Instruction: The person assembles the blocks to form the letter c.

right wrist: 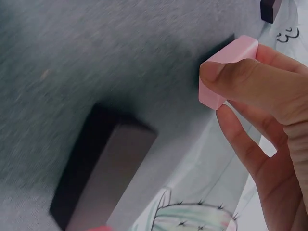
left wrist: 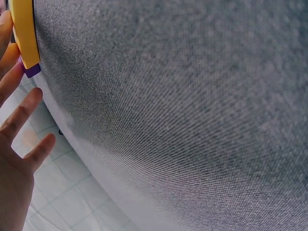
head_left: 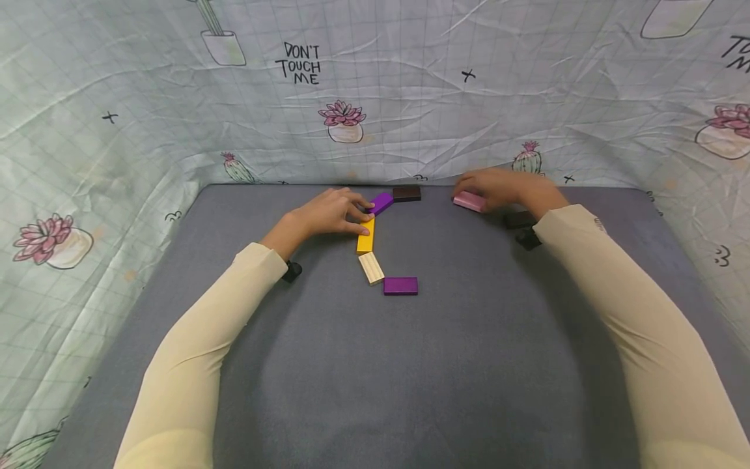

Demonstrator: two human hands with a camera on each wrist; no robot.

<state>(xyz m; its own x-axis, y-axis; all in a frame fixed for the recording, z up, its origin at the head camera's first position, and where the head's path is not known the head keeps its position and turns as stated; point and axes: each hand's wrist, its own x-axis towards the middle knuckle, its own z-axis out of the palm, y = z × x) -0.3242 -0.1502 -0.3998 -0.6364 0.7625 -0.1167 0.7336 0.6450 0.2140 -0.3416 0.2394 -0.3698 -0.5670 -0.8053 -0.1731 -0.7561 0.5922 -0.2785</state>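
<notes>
My right hand pinches a pink block between thumb and fingers, close over the far right part of the table. The thumb lies across one face of it in the right wrist view. My left hand rests its fingertips at a yellow block and the end of a slanted purple block, its fingers spread in the left wrist view. A dark brown block adjoins that purple one at the back. Below the yellow block a pale wooden block leads to another purple block, forming a curved row.
Beside the right wrist lies a dark block, partly behind the arm in the head view. The grey table ends at a patterned cloth that rises along its back and sides.
</notes>
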